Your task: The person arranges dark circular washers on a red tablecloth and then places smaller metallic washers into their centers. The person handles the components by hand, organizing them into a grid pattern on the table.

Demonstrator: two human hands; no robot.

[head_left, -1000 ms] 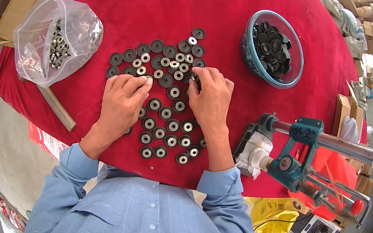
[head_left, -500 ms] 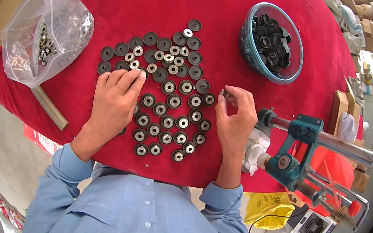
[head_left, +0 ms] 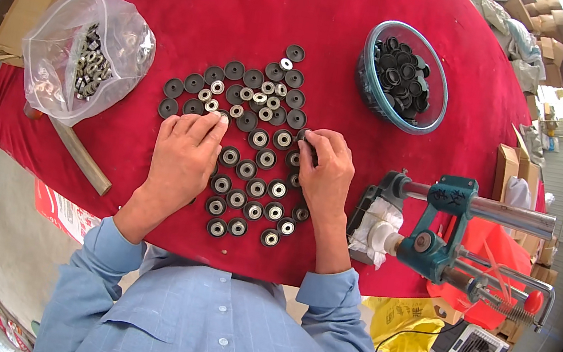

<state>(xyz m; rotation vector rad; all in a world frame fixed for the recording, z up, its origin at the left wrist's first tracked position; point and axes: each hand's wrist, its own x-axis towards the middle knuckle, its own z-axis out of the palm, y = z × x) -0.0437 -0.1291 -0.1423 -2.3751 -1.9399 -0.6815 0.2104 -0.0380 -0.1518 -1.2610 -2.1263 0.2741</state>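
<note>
Black round caps lie in a cluster on the red cloth, some bare like the cap point(head_left: 234, 70), many with a metal ball bearing seated in them, like the bearing point(head_left: 266, 158). Loose bearings point(head_left: 258, 98) rest among the bare caps. My left hand point(head_left: 183, 153) is at the cluster's left side, its fingertips closed on a bearing point(head_left: 224, 117). My right hand point(head_left: 326, 173) is at the right side, thumb and fingers pinching a black cap point(head_left: 302, 135); whether a bearing is under those fingertips is hidden.
A clear plastic bag point(head_left: 133, 42) of metal bearings stands at left beside a wooden stick point(head_left: 82, 158). A bowl point(head_left: 367, 90) of black caps sits at far right. The green hand press point(head_left: 426, 242) stands right of my right hand, near a cardboard box point(head_left: 507, 168).
My right hand has moved left from beside the cluster to a cap at its right edge. My left hand stays at the cluster's left side. The whole view has shifted slightly.
</note>
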